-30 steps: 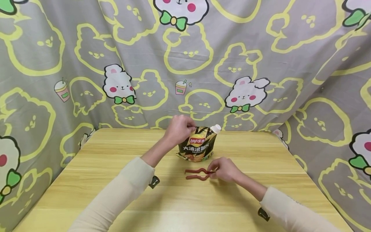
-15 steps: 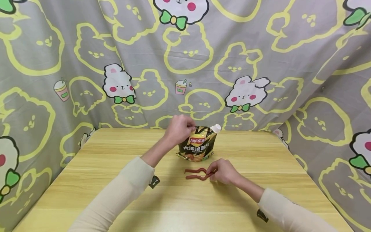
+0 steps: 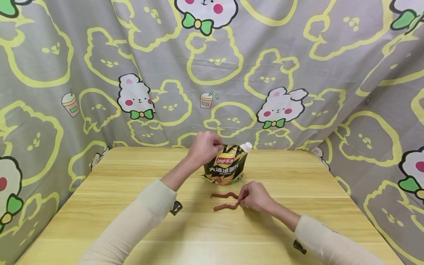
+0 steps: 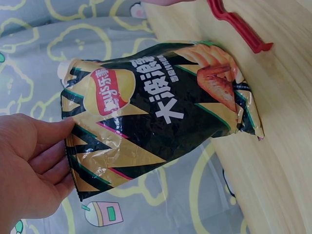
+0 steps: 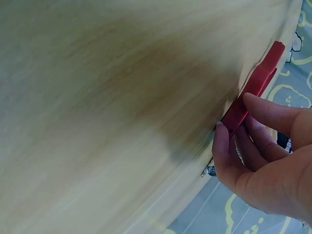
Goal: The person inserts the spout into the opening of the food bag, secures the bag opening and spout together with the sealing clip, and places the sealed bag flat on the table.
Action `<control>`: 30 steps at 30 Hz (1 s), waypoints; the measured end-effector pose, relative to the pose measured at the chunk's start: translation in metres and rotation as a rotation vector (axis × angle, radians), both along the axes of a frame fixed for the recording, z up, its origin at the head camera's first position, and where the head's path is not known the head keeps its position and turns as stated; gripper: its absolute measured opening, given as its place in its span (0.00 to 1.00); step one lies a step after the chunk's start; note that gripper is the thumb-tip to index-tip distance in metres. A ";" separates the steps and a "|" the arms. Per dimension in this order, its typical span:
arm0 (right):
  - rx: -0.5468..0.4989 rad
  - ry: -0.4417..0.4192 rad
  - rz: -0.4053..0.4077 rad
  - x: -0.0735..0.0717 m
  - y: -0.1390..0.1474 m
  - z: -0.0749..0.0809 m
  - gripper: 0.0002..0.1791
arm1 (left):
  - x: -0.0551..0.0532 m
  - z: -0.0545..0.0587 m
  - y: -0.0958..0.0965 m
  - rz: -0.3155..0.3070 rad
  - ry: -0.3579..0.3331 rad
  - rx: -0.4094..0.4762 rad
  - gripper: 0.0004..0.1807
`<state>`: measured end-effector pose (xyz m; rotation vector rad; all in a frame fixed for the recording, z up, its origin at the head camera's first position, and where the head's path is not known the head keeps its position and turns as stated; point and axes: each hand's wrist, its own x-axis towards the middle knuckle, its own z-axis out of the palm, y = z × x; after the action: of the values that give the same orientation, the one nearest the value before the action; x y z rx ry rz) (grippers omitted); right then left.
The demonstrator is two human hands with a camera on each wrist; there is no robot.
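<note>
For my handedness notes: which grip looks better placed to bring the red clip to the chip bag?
Probably the right grip: it pinches the red clip, its arms spread, in front of the chip bag. The left grip holds the bag's top edge.

i have the left arm [image 3: 132, 221] stretched out from the lower left, the left hand [image 3: 206, 148] held higher and farther forward than the right, its fingers turned rightward. through the left wrist view i can see the thumb [image 4: 53, 129] extended above curled fingers [image 4: 46, 165], set in a pinch. my right arm [image 3: 331, 235] slants in from the lower right, the right hand [image 3: 257, 197] pointing leftward, thumb and fingertips pinching, the back fingers [image 5: 247, 148] bent inward.
</note>
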<state>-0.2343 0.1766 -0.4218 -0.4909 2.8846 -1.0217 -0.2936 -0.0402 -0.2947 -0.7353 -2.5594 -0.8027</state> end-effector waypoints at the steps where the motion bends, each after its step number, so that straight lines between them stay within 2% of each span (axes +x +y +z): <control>1: 0.001 0.001 -0.001 0.000 0.000 0.001 0.09 | 0.000 0.000 0.000 0.000 0.000 0.000 0.04; 7: -0.001 0.004 0.010 -0.003 0.007 0.012 0.09 | -0.001 0.000 -0.001 -0.007 0.006 -0.002 0.04; 15: 0.019 0.002 -0.014 -0.009 0.017 0.031 0.08 | 0.000 0.001 -0.001 -0.003 -0.007 0.005 0.04; 30: 0.061 -0.042 -0.042 -0.019 0.050 0.077 0.04 | 0.001 0.000 -0.001 -0.012 -0.009 0.016 0.04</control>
<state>-0.2538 0.2265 -0.3444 -0.4026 2.8902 -0.9346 -0.2928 -0.0411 -0.2944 -0.7445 -2.5561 -0.8311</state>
